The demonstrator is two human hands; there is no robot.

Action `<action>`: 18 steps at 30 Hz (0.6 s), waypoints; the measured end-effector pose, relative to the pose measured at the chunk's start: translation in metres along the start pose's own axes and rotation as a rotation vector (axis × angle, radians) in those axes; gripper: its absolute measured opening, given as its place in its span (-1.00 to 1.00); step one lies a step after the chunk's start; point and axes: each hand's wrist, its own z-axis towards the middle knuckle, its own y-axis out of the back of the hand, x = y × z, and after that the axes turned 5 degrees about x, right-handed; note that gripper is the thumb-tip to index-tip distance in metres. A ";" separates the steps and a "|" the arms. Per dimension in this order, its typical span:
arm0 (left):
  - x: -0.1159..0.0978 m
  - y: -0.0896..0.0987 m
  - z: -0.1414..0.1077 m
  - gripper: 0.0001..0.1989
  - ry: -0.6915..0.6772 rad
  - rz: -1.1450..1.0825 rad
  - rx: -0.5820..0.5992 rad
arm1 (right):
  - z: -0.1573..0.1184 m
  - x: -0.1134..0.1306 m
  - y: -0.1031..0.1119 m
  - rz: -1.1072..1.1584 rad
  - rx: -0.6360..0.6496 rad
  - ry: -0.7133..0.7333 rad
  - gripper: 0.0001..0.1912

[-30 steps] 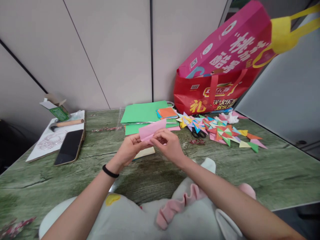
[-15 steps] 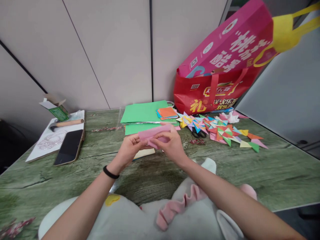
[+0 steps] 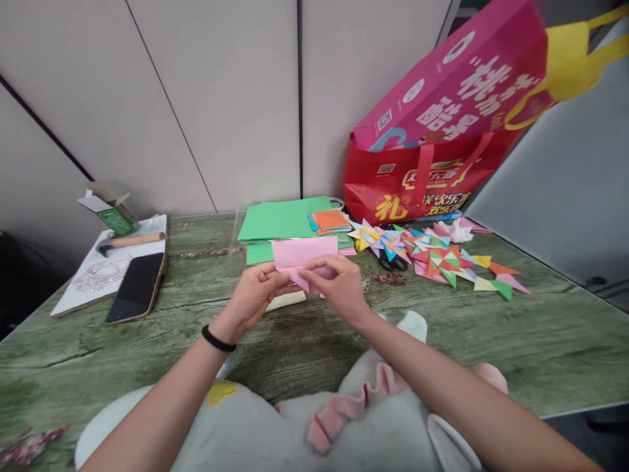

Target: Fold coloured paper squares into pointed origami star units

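A sheet of pink paper (image 3: 305, 250), partly folded, is held up above the table between both hands. My left hand (image 3: 255, 292) pinches its lower left side, thumb in front. On the lower right, my right hand (image 3: 339, 282) grips the paper, with thumb and fingers pressed on a folded flap near the middle. The sheet's upper part stands up flat above the fingers. Just behind it lie green paper sheets (image 3: 280, 219) and a small stack of orange and blue squares (image 3: 330, 221). Under the hands, a pale yellow pad (image 3: 285, 300) shows in part.
Folded paper pieces (image 3: 442, 262) in many colours and black-handled scissors (image 3: 393, 262) lie at the right. A red bag (image 3: 383, 187) holding a pink box (image 3: 457, 78) stands behind them. To the left are a phone (image 3: 136, 288), a hammer-like tool (image 3: 137, 240) and a green box (image 3: 116, 219).
The upper part of the pink paper has come up from leaning over to standing flat and taller. Both hands keep their hold in nearly the same place.
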 end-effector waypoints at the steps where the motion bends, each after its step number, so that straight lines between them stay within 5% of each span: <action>1: 0.000 -0.001 0.000 -0.73 -0.003 0.005 -0.007 | 0.000 0.000 0.000 0.002 0.001 0.003 -0.91; 18: -0.002 -0.005 0.000 -0.72 -0.037 0.057 -0.028 | -0.001 0.001 0.000 0.045 -0.044 -0.022 -0.80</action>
